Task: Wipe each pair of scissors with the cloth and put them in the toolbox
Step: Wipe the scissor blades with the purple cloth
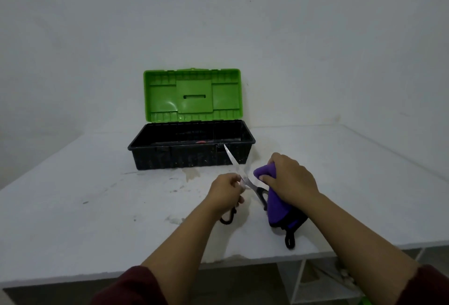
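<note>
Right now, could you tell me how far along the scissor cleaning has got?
Midway, apparently. The open toolbox already holds something dark and a red item, too dim to identify. The left hand holds one pair of scissors, blades up, while the right hand grips the purple cloth. Black handle loops show under the cloth, perhaps another pair.

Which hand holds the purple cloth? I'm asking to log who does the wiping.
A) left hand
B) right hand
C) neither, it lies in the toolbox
B: the right hand grips the purple cloth, while the left hand holds the silver-bladed, black-handled scissors.
</note>
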